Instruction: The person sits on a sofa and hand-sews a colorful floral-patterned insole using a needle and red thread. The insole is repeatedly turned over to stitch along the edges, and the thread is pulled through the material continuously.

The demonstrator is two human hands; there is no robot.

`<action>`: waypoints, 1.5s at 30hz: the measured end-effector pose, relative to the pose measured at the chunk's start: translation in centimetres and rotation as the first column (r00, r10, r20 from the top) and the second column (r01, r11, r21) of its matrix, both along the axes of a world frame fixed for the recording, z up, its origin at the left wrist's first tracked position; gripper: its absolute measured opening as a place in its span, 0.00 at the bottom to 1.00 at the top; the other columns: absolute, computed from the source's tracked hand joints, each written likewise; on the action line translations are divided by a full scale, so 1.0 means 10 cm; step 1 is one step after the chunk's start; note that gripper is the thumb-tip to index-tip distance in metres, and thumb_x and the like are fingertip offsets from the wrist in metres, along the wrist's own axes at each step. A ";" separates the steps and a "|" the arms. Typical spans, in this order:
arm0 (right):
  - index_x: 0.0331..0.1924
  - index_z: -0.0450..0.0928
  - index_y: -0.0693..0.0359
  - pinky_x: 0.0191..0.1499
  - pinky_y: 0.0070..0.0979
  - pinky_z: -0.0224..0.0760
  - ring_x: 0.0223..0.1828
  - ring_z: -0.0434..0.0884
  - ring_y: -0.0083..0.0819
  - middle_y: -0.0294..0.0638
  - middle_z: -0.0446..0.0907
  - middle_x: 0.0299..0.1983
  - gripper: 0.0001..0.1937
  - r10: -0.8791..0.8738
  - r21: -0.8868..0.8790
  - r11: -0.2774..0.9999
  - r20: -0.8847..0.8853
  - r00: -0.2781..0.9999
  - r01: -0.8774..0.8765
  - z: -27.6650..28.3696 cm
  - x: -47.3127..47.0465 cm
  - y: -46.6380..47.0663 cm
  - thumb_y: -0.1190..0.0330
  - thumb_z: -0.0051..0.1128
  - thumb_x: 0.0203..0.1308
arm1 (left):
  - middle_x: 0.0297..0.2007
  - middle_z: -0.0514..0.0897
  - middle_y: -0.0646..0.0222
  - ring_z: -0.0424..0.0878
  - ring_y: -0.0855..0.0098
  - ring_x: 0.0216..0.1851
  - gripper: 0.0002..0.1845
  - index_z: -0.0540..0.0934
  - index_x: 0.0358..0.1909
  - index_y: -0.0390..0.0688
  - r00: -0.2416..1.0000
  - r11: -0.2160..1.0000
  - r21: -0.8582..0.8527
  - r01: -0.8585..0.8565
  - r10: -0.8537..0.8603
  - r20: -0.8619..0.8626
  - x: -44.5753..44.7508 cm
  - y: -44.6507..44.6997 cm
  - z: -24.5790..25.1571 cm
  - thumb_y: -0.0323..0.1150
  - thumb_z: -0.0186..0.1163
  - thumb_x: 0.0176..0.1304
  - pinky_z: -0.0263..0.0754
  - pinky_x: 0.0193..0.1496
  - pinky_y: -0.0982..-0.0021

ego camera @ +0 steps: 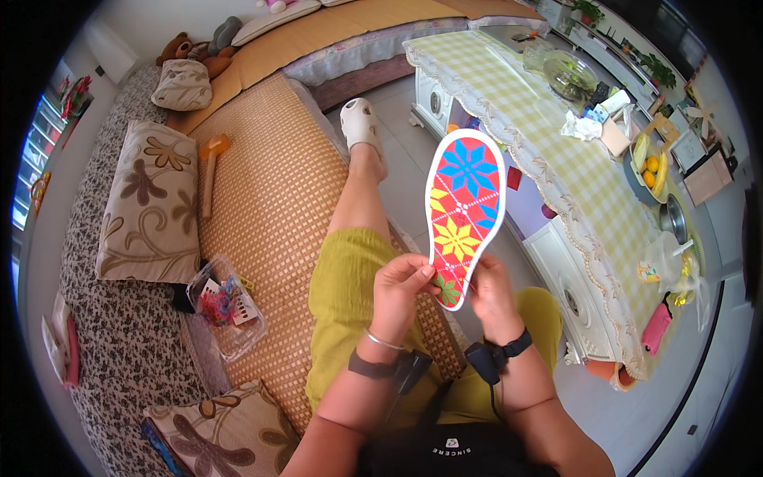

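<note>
An embroidered insole (456,238) is held upright before me, its narrow heel end toward my body. It has a white rim and a red ground with blue, yellow and green star-shaped flowers. My left hand (402,286) pinches its left edge near the heel, thumb on the face beside the green flower (447,290). At the right edge is my right hand (493,292), its fingertips partly hidden behind the insole. A thin red strand, perhaps thread, shows beside those fingers. Whether they grip the insole or something behind it is unclear.
On the woven seat mat (268,167) to the left lies a clear plastic box (238,340) with colourful thread. A patterned cushion (149,203) and an orange-headed mallet-like tool (210,173) lie beyond. Right stands a table with a checked tablecloth (512,89) and a fruit basket (642,191).
</note>
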State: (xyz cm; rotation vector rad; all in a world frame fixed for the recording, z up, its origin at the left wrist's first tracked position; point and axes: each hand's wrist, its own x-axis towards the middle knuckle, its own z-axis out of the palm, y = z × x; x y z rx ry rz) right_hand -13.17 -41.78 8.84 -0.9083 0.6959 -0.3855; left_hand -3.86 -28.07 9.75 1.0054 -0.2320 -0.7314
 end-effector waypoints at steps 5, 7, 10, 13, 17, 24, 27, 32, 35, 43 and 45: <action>0.51 0.76 0.66 0.40 0.27 0.80 0.41 0.83 0.30 0.43 0.80 0.47 0.14 0.088 0.304 0.933 0.320 0.943 -0.190 -0.15 -0.04 0.15 0.66 0.56 0.68 | 0.35 0.86 0.67 0.81 0.78 0.31 0.02 0.83 0.37 0.35 0.999 0.999 0.025 0.043 -0.044 0.015 -0.05 -0.05 0.00 0.23 0.63 0.64 0.78 0.32 0.78; 0.53 0.74 0.67 0.42 0.27 0.80 0.45 0.82 0.31 0.45 0.79 0.50 0.15 0.113 0.333 0.915 0.334 0.936 -0.229 -0.16 -0.03 0.12 0.65 0.54 0.69 | 0.35 0.86 0.67 0.81 0.78 0.31 0.02 0.84 0.36 0.35 0.997 0.997 0.058 0.050 -0.053 0.060 -0.06 -0.03 0.00 0.23 0.64 0.64 0.78 0.32 0.78; 0.49 0.75 0.65 0.39 0.26 0.78 0.39 0.81 0.30 0.43 0.80 0.44 0.14 0.146 0.302 0.917 0.355 0.923 -0.261 -0.17 -0.05 0.05 0.62 0.50 0.71 | 0.34 0.85 0.68 0.81 0.78 0.30 0.02 0.84 0.36 0.35 0.985 0.994 0.065 0.085 -0.093 0.144 -0.10 0.00 -0.01 0.22 0.64 0.63 0.78 0.32 0.77; 0.50 0.75 0.64 0.41 0.30 0.81 0.40 0.83 0.32 0.43 0.82 0.44 0.16 -0.051 0.212 0.977 0.246 0.968 -0.003 -0.20 0.02 -0.06 0.59 0.49 0.71 | 0.32 0.85 0.69 0.80 0.79 0.30 0.02 0.83 0.37 0.36 0.981 0.995 0.007 0.101 -0.101 0.164 -0.11 -0.01 0.00 0.22 0.63 0.64 0.78 0.32 0.77; 0.49 0.75 0.63 0.36 0.23 0.82 0.38 0.82 0.27 0.39 0.82 0.42 0.12 -0.209 0.589 0.803 0.420 0.883 -0.090 -0.16 -0.01 -0.33 0.65 0.53 0.70 | 0.31 0.84 0.69 0.80 0.78 0.29 0.02 0.80 0.38 0.38 1.000 0.999 -0.039 0.007 -0.008 -0.027 0.00 -0.01 0.00 0.23 0.59 0.67 0.77 0.33 0.78; 0.42 0.75 0.62 0.25 0.16 0.57 0.23 0.63 0.17 0.28 0.67 0.24 0.03 -0.404 0.053 0.899 0.483 0.776 0.435 0.17 -0.22 -0.68 0.73 0.51 0.69 | 0.30 0.79 0.67 0.72 0.74 0.27 0.04 0.78 0.39 0.36 0.929 0.955 -0.289 -0.063 -0.050 -0.367 0.14 0.08 -0.01 0.26 0.56 0.65 0.67 0.32 0.77; 0.43 0.79 0.63 0.29 0.16 0.62 0.26 0.68 0.17 0.29 0.74 0.27 0.06 -0.257 -0.339 0.857 0.372 0.892 0.388 0.25 -0.17 -0.32 0.76 0.51 0.68 | 0.29 0.74 0.65 0.67 0.71 0.27 0.09 0.76 0.40 0.34 0.829 0.907 -0.410 -0.092 -0.158 -0.536 0.08 -0.02 -0.02 0.32 0.53 0.67 0.64 0.31 0.76; 0.40 0.79 0.65 0.34 0.21 0.71 0.29 0.79 0.25 0.42 0.83 0.34 0.04 -0.060 -0.875 0.468 0.109 0.992 0.124 0.39 -0.07 0.16 0.78 0.56 0.63 | 0.27 0.71 0.64 0.66 0.70 0.27 0.16 0.74 0.41 0.33 0.764 0.775 -0.632 0.031 -0.426 -0.485 0.05 -0.07 -0.05 0.39 0.47 0.70 0.64 0.31 0.75; 0.38 0.79 0.62 0.32 0.27 0.73 0.26 0.82 0.33 0.37 0.83 0.27 0.05 0.114 -0.828 0.546 0.221 0.969 0.125 0.42 -0.02 0.28 0.80 0.56 0.60 | 0.28 0.73 0.64 0.68 0.69 0.28 0.17 0.73 0.43 0.33 0.777 0.818 -0.574 0.039 -0.386 -0.498 -0.02 -0.03 -0.11 0.40 0.48 0.71 0.66 0.32 0.75; 0.37 0.80 0.59 0.24 0.28 0.70 0.22 0.80 0.32 0.34 0.81 0.23 0.09 0.057 -0.965 0.239 0.127 0.990 0.110 0.41 -0.03 0.32 0.81 0.58 0.55 | 0.30 0.76 0.62 0.73 0.68 0.30 0.18 0.74 0.47 0.36 0.791 0.838 -0.535 0.110 -0.400 -0.464 -0.04 -0.02 -0.18 0.43 0.49 0.71 0.70 0.36 0.70; 0.37 0.80 0.59 0.23 0.28 0.70 0.22 0.79 0.33 0.34 0.80 0.23 0.09 0.041 -0.966 0.229 0.133 0.990 0.120 0.42 -0.01 0.33 0.81 0.58 0.54 | 0.30 0.77 0.62 0.73 0.69 0.29 0.18 0.74 0.48 0.37 0.806 0.861 -0.495 0.117 -0.373 -0.459 -0.03 -0.02 -0.19 0.43 0.49 0.71 0.71 0.36 0.69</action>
